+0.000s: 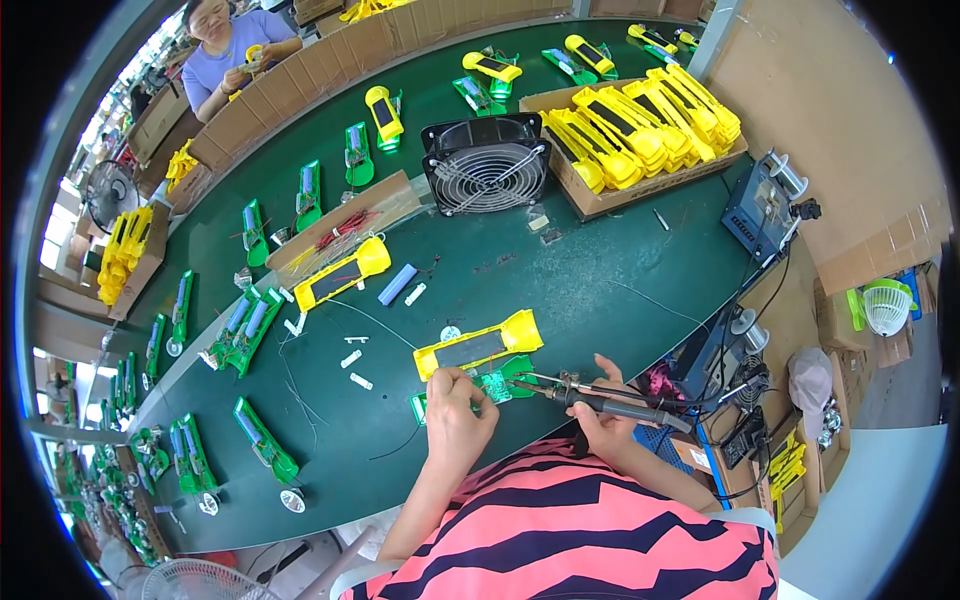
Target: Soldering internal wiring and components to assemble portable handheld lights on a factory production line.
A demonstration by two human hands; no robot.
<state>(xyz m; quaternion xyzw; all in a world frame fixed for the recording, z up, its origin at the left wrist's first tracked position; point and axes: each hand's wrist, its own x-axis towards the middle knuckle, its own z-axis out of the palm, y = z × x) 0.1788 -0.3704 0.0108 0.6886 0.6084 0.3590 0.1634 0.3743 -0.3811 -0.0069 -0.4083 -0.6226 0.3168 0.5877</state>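
My right hand [605,415] grips a soldering iron [635,409], its tip pointing left at a small green circuit board [494,387]. The board lies in a green plastic shell [519,378] at the near edge of the bench. My left hand [459,415] is closed in a pinch beside the board, over the shell's left part; whatever is between the fingertips is too small to make out. Just beyond the shell lies a yellow lamp housing [521,331] with a dark panel. Farther left are another yellow housing [372,257] and a blue cylindrical battery [398,285].
A black fan [487,165] stands mid-bench, beside a carton [590,205] of yellow housings. A soldering station [757,212] with cables is at right. Green shells with batteries [262,440] are spread leftward. Behind a cardboard barrier [300,85], another person [235,60] handles a yellow part.
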